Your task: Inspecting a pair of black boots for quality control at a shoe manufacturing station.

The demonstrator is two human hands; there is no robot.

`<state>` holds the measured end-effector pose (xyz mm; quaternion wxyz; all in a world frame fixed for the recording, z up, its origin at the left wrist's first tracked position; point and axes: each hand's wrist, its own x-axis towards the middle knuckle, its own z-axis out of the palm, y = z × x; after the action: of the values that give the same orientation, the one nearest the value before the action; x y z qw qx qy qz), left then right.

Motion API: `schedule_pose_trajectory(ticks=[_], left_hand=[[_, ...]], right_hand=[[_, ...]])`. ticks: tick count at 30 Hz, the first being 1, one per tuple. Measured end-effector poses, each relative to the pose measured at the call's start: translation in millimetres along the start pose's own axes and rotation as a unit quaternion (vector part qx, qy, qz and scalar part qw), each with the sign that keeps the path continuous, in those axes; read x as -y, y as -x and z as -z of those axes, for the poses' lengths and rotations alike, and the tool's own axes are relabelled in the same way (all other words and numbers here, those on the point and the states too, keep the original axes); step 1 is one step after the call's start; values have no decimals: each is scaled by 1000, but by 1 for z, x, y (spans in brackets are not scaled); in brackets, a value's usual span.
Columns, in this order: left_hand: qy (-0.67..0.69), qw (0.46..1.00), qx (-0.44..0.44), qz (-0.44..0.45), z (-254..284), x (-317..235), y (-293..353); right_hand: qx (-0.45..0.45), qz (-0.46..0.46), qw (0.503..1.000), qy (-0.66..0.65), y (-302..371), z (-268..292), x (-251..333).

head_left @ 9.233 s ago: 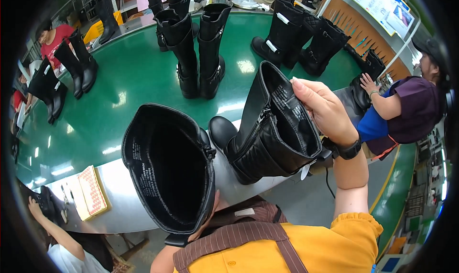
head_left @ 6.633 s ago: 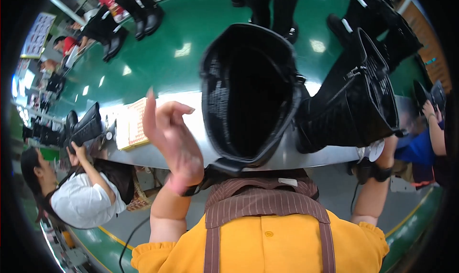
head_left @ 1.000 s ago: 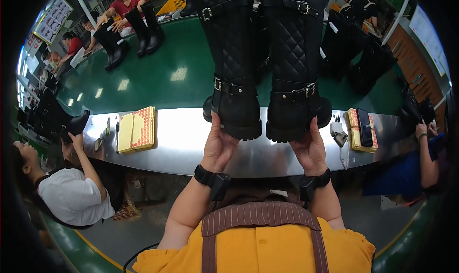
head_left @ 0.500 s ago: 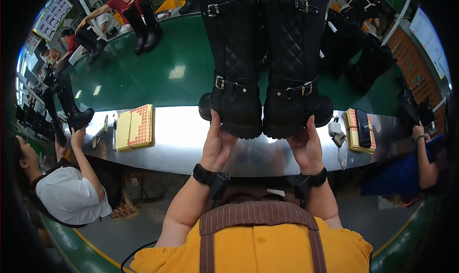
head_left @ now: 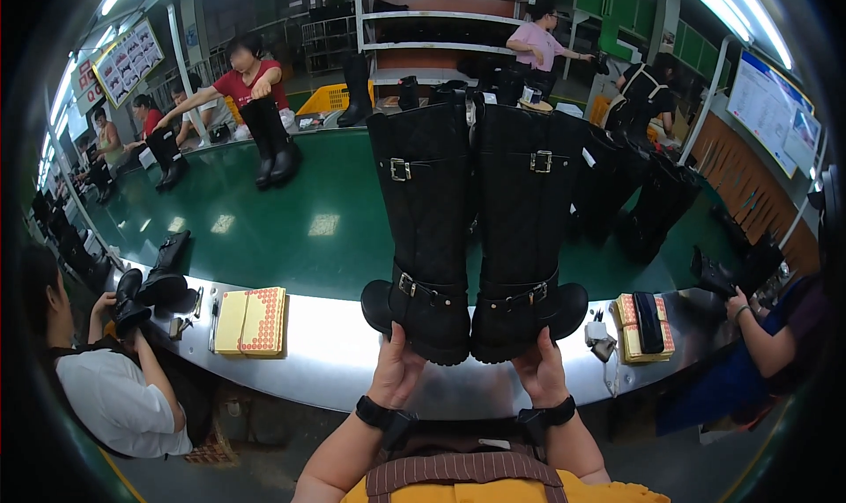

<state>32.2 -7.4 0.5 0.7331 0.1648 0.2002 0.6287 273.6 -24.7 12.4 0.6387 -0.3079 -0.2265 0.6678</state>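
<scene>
Two tall black boots with buckled straps stand upright side by side in front of me, heels toward me. My left hand (head_left: pixel 397 372) grips the left boot (head_left: pixel 426 238) low at its sole, thumb up against the outer side. In the same way my right hand (head_left: pixel 541 372) holds the right boot (head_left: pixel 522 238). Both hands are closed, their fingers partly hidden under the soles. The toes point outward, away from each other. The boots hide part of the steel edge and the green surface behind them.
On the steel ledge (head_left: pixel 335 327) lie stickered yellow card stacks, one at left (head_left: pixel 250 322) and one at right (head_left: pixel 636 349) under a phone (head_left: pixel 648 322). More boots (head_left: pixel 273 141) stand on the green belt (head_left: pixel 344 186). Co-workers handle footwear on both sides and across.
My view has tilted up, so the boots and my hands sit lower and the far shelves show. The left co-worker's boot has come down to the ledge. I still hold both boots.
</scene>
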Motion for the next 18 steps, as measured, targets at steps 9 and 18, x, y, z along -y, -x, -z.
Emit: schedule_pose_trajectory(ticks=[9,18], left_hand=[[70,980,125,136,12,8,4],[-20,986,97,136,-12,38,6]], right_hand=[[135,-19,990,19,2,15,-9],[221,144,854,450,5,31,31]])
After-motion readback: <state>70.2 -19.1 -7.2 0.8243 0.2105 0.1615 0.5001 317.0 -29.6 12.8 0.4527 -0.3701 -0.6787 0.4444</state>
